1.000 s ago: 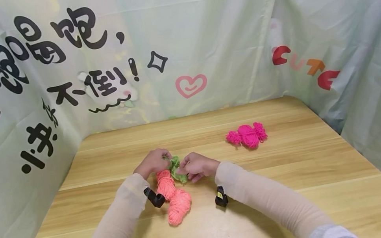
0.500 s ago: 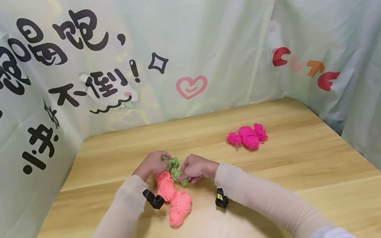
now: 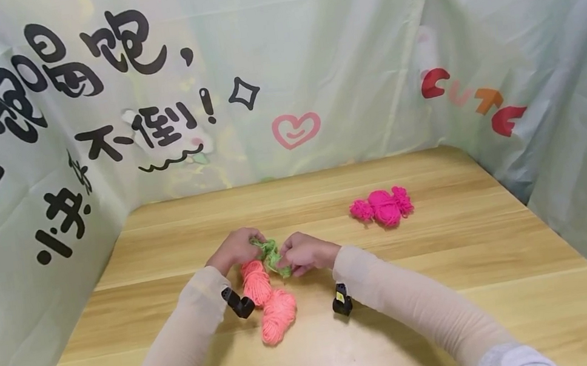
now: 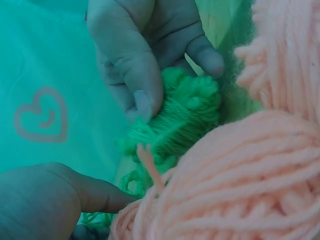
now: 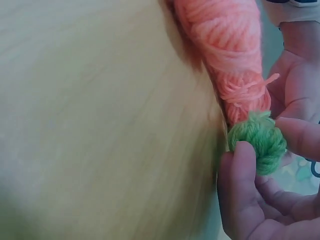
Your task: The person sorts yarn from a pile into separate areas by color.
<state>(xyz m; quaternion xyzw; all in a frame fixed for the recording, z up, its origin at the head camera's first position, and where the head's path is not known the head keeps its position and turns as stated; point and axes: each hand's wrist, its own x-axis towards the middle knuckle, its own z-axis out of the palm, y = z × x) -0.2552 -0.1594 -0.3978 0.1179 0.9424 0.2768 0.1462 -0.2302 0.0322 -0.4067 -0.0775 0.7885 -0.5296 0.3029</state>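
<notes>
Green yarn (image 3: 270, 255) lies between the two hands, just behind the coral yarn (image 3: 278, 315). My left hand (image 3: 237, 250) pinches its far left end; in the left wrist view that hand (image 4: 55, 200) reaches in from the lower left, its fingertips partly hidden by the coral yarn (image 4: 240, 175). At the near right end, my right hand (image 3: 306, 253) grips the green bundle (image 4: 185, 115) between thumb and fingers. The right wrist view has the green end (image 5: 260, 140) held in the right hand's fingers (image 5: 242, 172), against the coral yarn (image 5: 225, 40).
A magenta yarn bundle (image 3: 384, 207), narrowed at both sides, lies at the back right of the wooden table (image 3: 426, 325). Printed cloth (image 3: 345, 67) hangs behind and beside the table. Black wrist cameras sit below both cuffs.
The green yarn has shifted slightly between the hands, and both hands keep their hold on it. The coral and magenta yarn have stayed in place.
</notes>
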